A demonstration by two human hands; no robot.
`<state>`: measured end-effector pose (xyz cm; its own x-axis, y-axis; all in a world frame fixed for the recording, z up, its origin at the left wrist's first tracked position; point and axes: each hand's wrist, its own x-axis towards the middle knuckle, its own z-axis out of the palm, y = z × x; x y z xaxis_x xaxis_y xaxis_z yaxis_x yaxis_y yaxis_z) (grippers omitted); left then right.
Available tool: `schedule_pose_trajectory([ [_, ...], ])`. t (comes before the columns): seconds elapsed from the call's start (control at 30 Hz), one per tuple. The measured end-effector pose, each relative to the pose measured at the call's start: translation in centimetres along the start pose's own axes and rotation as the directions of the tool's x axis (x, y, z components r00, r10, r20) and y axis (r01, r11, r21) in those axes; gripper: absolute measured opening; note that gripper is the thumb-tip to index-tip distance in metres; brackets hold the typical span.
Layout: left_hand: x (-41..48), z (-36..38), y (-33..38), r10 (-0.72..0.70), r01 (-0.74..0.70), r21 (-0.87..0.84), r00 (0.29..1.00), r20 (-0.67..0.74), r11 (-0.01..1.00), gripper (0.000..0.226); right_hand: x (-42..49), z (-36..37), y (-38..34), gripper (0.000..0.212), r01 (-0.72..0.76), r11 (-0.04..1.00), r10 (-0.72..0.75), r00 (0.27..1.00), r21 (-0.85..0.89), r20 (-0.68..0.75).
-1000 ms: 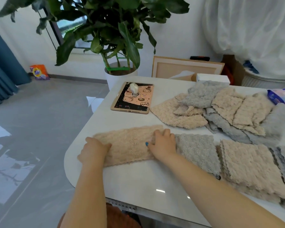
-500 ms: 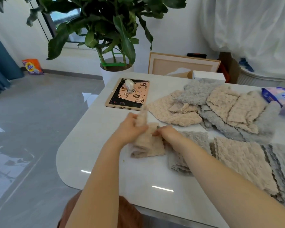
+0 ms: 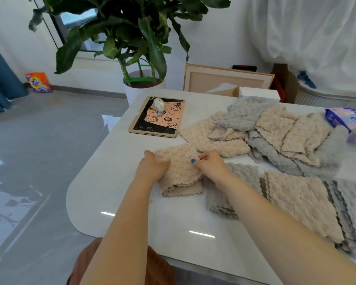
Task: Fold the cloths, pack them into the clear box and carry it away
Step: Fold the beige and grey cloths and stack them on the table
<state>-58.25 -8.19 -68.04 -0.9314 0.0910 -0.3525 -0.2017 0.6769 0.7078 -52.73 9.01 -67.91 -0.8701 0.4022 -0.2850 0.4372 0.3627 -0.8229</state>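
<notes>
A beige fluffy cloth (image 3: 180,171), folded into a small square, lies on the white table (image 3: 115,182) in front of me. My left hand (image 3: 152,167) rests on its left side, thumb along the far edge. My right hand (image 3: 211,164) presses on its right side, fingers curled. To the right lie a folded grey cloth (image 3: 240,177) and a folded beige cloth (image 3: 296,200). A loose heap of beige and grey cloths (image 3: 271,130) covers the far right of the table. No clear box is in view.
A tablet in a cartoon case (image 3: 158,120) with a small white device on it lies at the far left of the table. A potted plant (image 3: 140,48) stands behind it. A purple wipes pack (image 3: 345,120) and a white box (image 3: 259,94) sit at the back.
The beige cloth lay as a long strip under both hands; my left hand lifted its left end over to the right, and it now lies folded square beneath both hands.
</notes>
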Motion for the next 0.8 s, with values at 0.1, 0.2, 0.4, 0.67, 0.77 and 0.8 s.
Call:
schedule_pose_trajectory([
  [0.1, -1.0, -0.1, -0.1, 0.042, -0.052, 0.058, 0.986, 0.161, 0.997, 0.115, -0.1, -0.3, -0.9, 0.017, -0.168, 0.965, 0.153, 0.984, 0.203, 0.090],
  [0.2, -2.4, 0.7, -0.7, 0.125, -0.197, 0.261, 0.955, 0.267, 0.945, 0.138, -0.2, -0.7, -1.9, 0.009, -0.371, 0.804, 0.291, 0.927, 0.465, 0.237],
  [0.4, -3.5, 3.7, -3.5, 0.383, -0.358, 0.141, 0.889, -0.251, 0.923, 0.068, -1.0, -0.1, -3.4, 0.018, -0.371, 0.638, 0.171, 0.923, 0.675, 0.346],
  [0.67, -4.4, 3.9, -4.5, 0.213, -0.403, -0.324, 0.846, -0.489, 0.856, 0.060, -2.9, 1.9, 0.2, 0.012, -0.284, 0.925, 0.264, 0.958, 0.251, 0.111],
  [0.77, -4.3, 3.9, -4.9, 0.184, -0.397, -0.311, 0.822, -0.539, 0.864, 0.056, -3.0, 2.5, 0.2, 0.029, -0.231, 0.949, 0.225, 0.973, 0.216, 0.055],
  [0.8, -4.0, 3.6, -5.1, 0.177, -0.377, -0.283, 0.821, -0.543, 0.882, 0.052, -2.9, 2.7, 0.2, 0.026, -0.215, 0.960, 0.209, 0.977, 0.178, 0.049],
])
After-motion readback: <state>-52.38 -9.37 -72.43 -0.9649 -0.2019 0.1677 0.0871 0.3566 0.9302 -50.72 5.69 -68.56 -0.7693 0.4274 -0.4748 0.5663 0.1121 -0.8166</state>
